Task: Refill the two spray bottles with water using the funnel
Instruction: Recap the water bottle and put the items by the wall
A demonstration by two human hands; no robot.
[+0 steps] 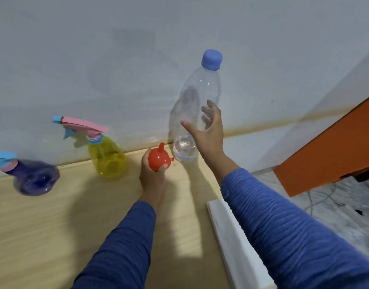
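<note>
A tall clear water bottle (197, 90) with a blue cap stands at the back of the wooden table (54, 226), with a little water in its bottom. My right hand (210, 132) wraps around its lower half, thumb in front and fingers behind. My left hand (151, 176) grips a small red funnel (158, 159), spout pointing up, just left of the bottle's base. A yellow spray bottle (108, 157) with a pink and blue trigger head stands further left. A purple spray bottle (33, 178) with its head on is at the far left.
A pale wall (117, 59) runs right behind the table's back edge. A white board (231, 236) borders the table's right side. Beyond it is an orange panel (335, 153) above a marbled floor with cables.
</note>
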